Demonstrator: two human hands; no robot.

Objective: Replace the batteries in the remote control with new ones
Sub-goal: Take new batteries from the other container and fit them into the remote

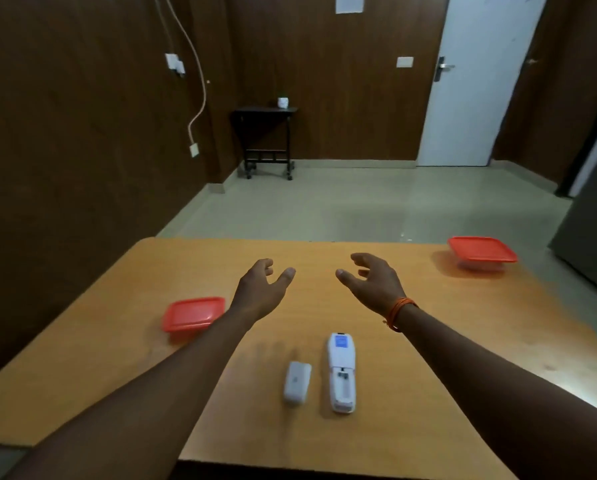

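Note:
A white remote control (341, 372) lies face down near the table's front, its battery compartment uncovered. The white battery cover (297, 382) lies just left of it. My left hand (260, 289) and my right hand (371, 280) hover over the middle of the table, beyond the remote, palms facing each other, fingers spread, holding nothing. An orange thread is tied round my right wrist. No batteries are visible.
The orange-brown wooden table (463, 341) carries a clear box with a red lid (193, 315) at the left and another red-lidded box (482, 252) at the far right corner. Beyond are a tiled floor, a small black side table (267, 140) and a white door (477, 81).

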